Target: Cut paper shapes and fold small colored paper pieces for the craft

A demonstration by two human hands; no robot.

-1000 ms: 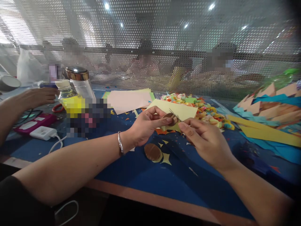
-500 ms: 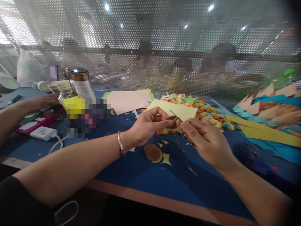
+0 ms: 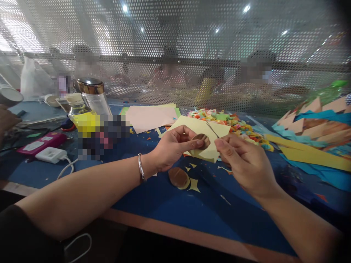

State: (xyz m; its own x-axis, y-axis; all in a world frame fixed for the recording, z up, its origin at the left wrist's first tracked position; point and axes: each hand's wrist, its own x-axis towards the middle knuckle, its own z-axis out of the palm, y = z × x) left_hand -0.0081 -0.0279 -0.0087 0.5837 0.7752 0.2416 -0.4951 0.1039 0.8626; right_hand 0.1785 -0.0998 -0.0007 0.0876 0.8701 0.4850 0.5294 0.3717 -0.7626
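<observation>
My left hand [image 3: 172, 146] pinches a small brown round disc [image 3: 201, 139] together with a pale yellow paper sheet [image 3: 204, 128], held a little above the blue table mat [image 3: 175, 197]. My right hand [image 3: 242, 164] is closed around small scissors whose thin blades [image 3: 212, 129] poke up beside the disc. A second brown disc [image 3: 178, 178] lies on the mat under my hands, next to a yellow star-shaped scrap [image 3: 193, 185].
Pink and yellow sheets [image 3: 150, 116], a heap of coloured paper curls [image 3: 236, 126] and blue and orange strips [image 3: 312, 138] lie behind. Jars [image 3: 91, 96], a pink power strip [image 3: 38, 143] and white charger [image 3: 51, 155] are left. Another person's hand [image 3: 7, 118] shows far left. A perforated screen [image 3: 175, 54] stands behind.
The scissor blades have shifted right and up, off the disc. The yellow sheet sits lower in my left hand. The other person's arm has drawn back to the left edge.
</observation>
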